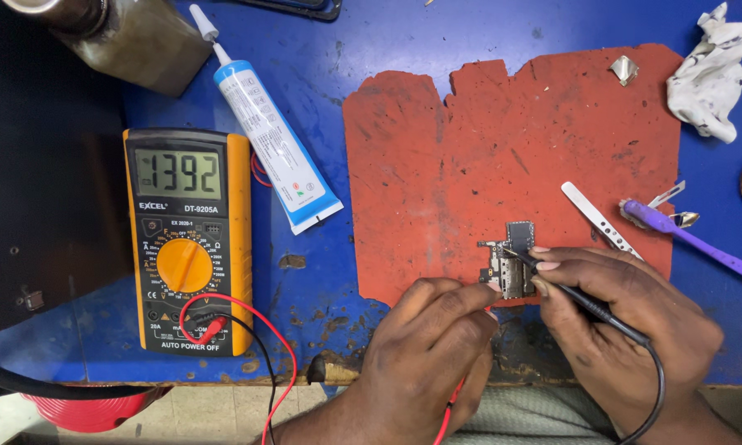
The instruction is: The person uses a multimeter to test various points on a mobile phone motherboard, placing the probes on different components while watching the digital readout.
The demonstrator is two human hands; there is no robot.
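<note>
Head view, workbench seen from above: small circuit board [511,262], dark with metal shields, lying on the lower edge of a worn red mat [503,148] that covers the middle of a scuffed blue table [387,33]. Left hand [425,346], fingers curled shut, thumb and forefinger pressing down at the left edge of the board; a red lead [449,412] runs out beneath the palm, its probe hidden by the fingers. Right hand [618,321], closed in a pen grip on a black probe [552,278], tip touching the middle of the board; black lead [655,387] trailing from its rear end around the wrist. Digital multimeter [185,243], orange casing, black face, lit display, orange rotary dial, standing on the table well left of the mat; red and black plugs seated in its lower sockets. Glue tube [272,148], white and blue with a long white nozzle, lying slantwise between the multimeter and the mat. Metal tweezers [602,221], on the mat just above the right hand. Purple-handled tool [692,239], lying slantwise across the mat's right edge onto the table. Crumpled white cloth [713,70], top right corner of the table. Small piece of metal shield [624,70], on the mat's upper right. Brown glass bottle [132,37], top left, partly out of frame
</note>
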